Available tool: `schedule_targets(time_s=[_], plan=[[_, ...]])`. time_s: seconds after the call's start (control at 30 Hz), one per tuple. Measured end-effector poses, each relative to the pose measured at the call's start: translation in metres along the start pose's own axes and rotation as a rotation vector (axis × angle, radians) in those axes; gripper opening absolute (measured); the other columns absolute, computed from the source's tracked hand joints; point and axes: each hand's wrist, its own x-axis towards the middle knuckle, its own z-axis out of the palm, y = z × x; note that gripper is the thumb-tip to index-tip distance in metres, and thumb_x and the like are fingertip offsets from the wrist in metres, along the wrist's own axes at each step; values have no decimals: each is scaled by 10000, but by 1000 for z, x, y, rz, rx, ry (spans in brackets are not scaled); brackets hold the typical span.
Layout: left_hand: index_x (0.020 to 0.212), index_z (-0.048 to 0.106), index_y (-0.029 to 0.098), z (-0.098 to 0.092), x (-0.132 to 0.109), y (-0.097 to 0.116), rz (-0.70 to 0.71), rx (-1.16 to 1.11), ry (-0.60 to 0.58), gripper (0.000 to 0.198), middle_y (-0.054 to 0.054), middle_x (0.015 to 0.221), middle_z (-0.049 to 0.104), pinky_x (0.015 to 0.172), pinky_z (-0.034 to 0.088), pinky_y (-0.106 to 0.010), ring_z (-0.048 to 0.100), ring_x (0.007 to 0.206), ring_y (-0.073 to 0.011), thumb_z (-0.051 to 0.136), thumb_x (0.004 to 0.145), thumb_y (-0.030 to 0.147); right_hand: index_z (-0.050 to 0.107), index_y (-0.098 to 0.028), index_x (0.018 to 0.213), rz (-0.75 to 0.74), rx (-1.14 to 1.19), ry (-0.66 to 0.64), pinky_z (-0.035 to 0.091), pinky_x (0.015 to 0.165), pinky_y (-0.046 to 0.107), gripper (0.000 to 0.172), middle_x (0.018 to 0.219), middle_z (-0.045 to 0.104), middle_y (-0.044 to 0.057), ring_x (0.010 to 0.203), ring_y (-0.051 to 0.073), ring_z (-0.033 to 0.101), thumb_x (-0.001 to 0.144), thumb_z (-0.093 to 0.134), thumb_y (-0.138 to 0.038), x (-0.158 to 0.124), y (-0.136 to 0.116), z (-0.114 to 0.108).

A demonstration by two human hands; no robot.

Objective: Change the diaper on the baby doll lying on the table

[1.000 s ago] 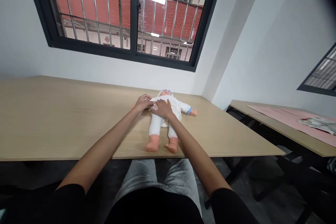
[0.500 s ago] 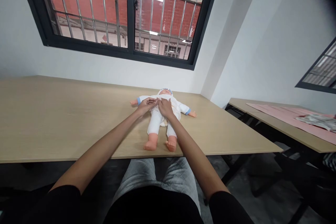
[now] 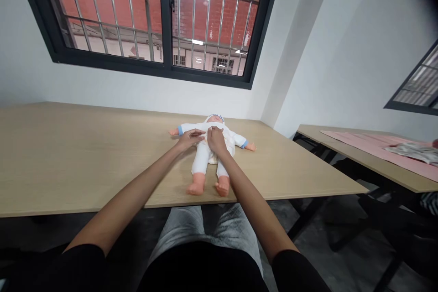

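Note:
A baby doll (image 3: pixel 202 161) lies on its back on the table, arms spread wide and bare feet toward me. It wears a white outfit with blue cuffs and a white cap (image 3: pixel 215 116) with blue lettering. At the doll's left-hand side of the picture, my left hand (image 3: pixel 190 138) rests against its belly with fingers stretched out and a little apart. My right hand (image 3: pixel 216 140) is over the middle of the doll's front, its fingers bent and pressed together on the white clothing (image 3: pixel 219 127). The fingertips partly hide the fabric between them.
The pale wooden table (image 3: pixel 102 155) runs along the wall beneath a barred window (image 3: pixel 167 71). To the right stands a second table (image 3: pixel 386 171) with a pink cloth (image 3: pixel 356 143) and a crumpled patterned cloth (image 3: pixel 414 152). My knees are beneath the near edge.
My right hand has shifted slightly right and up on the doll's front, and a small gap has opened between my hands. The doll lies as before; the view has tilted slightly.

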Motion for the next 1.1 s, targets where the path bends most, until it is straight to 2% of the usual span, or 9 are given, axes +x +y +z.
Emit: schedule_targets(time_s=[0.2, 0.37, 0.53, 0.73, 0.93, 1.1], plan=[[959, 650, 143, 0, 3, -2, 28, 38, -18, 515, -115, 1060, 641, 896, 415, -356, 568, 996, -242, 726, 574, 478, 566, -115, 875, 32, -29, -7, 240, 1026, 539, 267, 1003, 582, 164, 1083, 280, 476, 846, 301, -99, -1, -4, -2], [930, 647, 143, -1, 7, -10, 29, 21, -29, 550, -119, 1081, 631, 880, 419, -352, 569, 979, -237, 727, 541, 524, 481, -53, 1159, 173, 143, 110, 272, 1055, 397, 413, 1137, 553, 167, 1159, 220, 461, 800, 275, -42, -3, -2, -3], [963, 640, 153, -1, 4, -9, 23, 24, -42, 508, -111, 1082, 624, 864, 427, -361, 563, 966, -234, 706, 587, 488, 413, -36, 1255, 188, 270, 167, 318, 1025, 320, 489, 1248, 487, 165, 1211, 200, 414, 786, 274, -53, -5, -1, -5], [1029, 659, 209, 2, -1, -4, 126, 153, -35, 334, -62, 1120, 594, 980, 352, -329, 487, 1106, -219, 548, 752, 358, 449, -75, 1170, 139, 375, 330, 353, 979, 329, 394, 1156, 512, 145, 1104, 174, 463, 835, 244, -110, -5, -7, -15], [1153, 610, 201, 12, -9, 1, 137, 248, -21, 375, -68, 1074, 519, 1028, 304, -310, 464, 1108, -200, 443, 853, 350, 458, -148, 1054, 133, 457, 437, 354, 962, 326, 303, 1117, 518, 108, 1048, 161, 472, 874, 215, -168, -4, -9, -17], [1228, 546, 228, 15, -15, 4, 140, 303, -48, 401, -58, 1090, 459, 1059, 265, -309, 442, 1132, -186, 432, 871, 371, 442, -165, 1003, 244, 557, 509, 372, 931, 312, 246, 1082, 527, 98, 1017, 159, 497, 887, 234, -223, -1, -5, -15]])
